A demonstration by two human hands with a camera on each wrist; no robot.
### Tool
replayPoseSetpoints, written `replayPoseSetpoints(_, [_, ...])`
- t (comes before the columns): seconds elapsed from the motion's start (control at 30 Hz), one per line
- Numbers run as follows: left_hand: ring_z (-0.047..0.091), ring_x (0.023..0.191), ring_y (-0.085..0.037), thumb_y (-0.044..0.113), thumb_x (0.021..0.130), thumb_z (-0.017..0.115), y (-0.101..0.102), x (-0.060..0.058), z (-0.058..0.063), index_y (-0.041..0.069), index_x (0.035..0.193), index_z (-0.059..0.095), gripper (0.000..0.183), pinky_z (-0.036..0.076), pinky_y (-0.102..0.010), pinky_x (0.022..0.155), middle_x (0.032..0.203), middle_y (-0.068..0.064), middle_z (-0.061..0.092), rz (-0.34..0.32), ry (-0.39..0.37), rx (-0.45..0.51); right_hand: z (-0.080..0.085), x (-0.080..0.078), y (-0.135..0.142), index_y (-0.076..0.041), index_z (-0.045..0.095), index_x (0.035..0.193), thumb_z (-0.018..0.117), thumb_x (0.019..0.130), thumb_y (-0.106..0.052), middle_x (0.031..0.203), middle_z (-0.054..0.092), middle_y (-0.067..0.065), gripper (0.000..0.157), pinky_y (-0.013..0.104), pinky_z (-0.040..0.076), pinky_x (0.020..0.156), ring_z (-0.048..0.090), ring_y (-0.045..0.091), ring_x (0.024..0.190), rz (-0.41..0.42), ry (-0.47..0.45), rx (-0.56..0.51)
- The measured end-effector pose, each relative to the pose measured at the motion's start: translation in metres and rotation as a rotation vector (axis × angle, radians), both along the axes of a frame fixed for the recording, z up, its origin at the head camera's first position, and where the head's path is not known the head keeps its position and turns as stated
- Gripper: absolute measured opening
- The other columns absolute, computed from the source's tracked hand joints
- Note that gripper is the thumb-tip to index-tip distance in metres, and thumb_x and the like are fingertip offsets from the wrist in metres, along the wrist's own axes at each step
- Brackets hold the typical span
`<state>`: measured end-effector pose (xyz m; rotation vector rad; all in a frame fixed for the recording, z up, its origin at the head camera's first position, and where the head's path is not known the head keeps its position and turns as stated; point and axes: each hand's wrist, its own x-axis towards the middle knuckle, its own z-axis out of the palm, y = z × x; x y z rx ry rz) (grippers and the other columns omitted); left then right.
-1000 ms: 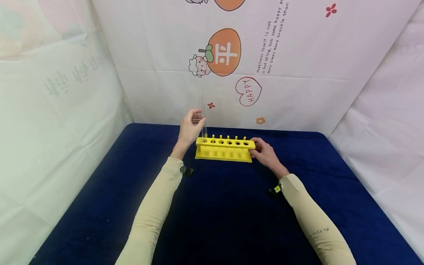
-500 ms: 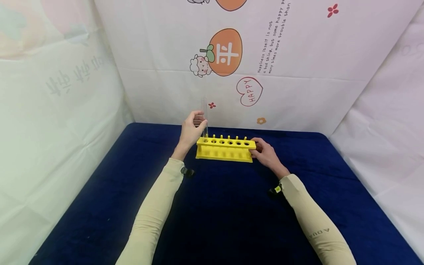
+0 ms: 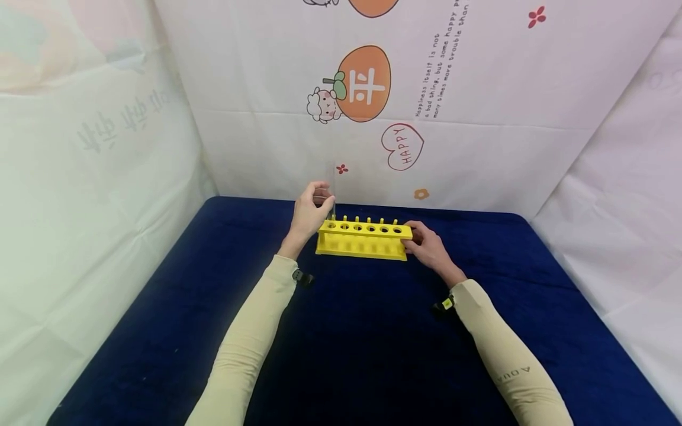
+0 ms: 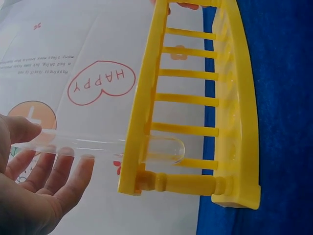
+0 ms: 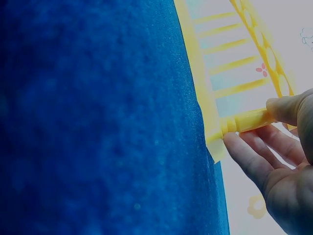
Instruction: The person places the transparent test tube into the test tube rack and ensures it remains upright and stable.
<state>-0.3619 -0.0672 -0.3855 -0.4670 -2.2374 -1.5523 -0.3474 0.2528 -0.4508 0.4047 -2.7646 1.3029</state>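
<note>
A yellow test tube rack (image 3: pixel 363 229) stands on the blue cloth, with a row of holes in its top bar and pegs behind. My left hand (image 3: pixel 308 214) pinches a clear test tube (image 4: pixel 105 146) between thumb and fingers at the rack's left end. In the left wrist view the tube passes through the end hole of the top bar, and its rounded bottom hangs between that bar and the base. At the opposite end, my right hand (image 3: pixel 430 247) grips the end post (image 5: pixel 252 120) of the rack with thumb and fingertips. The other holes hold no tubes.
Dark blue cloth (image 3: pixel 362 343) covers the table. A white printed sheet (image 3: pixel 256 148) rises behind the rack, and further white sheets (image 3: pixel 96 207) stand at both sides. Each wrist wears a small dark device (image 3: pixel 302 277).
The test tube has slid lower through the end hole, with my left hand moving slightly down alongside it. My right hand keeps its hold on the rack.
</note>
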Motion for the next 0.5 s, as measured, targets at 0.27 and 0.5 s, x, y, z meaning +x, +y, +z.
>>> replayPoseSetpoints(0.27, [0.063, 0.103, -0.027, 0.023, 0.097, 0.062, -0.0007, -0.0011, -0.0017, 0.013, 0.131, 0.055, 0.036, 0.054, -0.043, 0.091, 0.114, -0.009, 0.064, 0.005, -0.011, -0.007, 0.0016, 0.0002, 0.0001, -0.011, 0.047, 0.137, 0.062, 0.097, -0.017, 0.120, 0.064, 0.024, 0.043, 0.043, 0.060, 0.080, 0.067, 0.036, 0.102, 0.008, -0.001, -0.018])
replayPoseSetpoints(0.5, [0.064, 0.103, -0.026, 0.025, 0.097, 0.061, -0.0015, -0.0024, -0.0080, 0.014, 0.131, 0.055, 0.036, 0.054, -0.043, 0.089, 0.113, -0.008, 0.065, 0.007, -0.014, -0.011, 0.0004, 0.0005, 0.0005, -0.011, 0.047, 0.137, 0.063, 0.097, -0.016, 0.117, 0.064, 0.024, 0.043, 0.041, 0.061, 0.079, 0.067, 0.035, 0.100, 0.006, 0.015, -0.008])
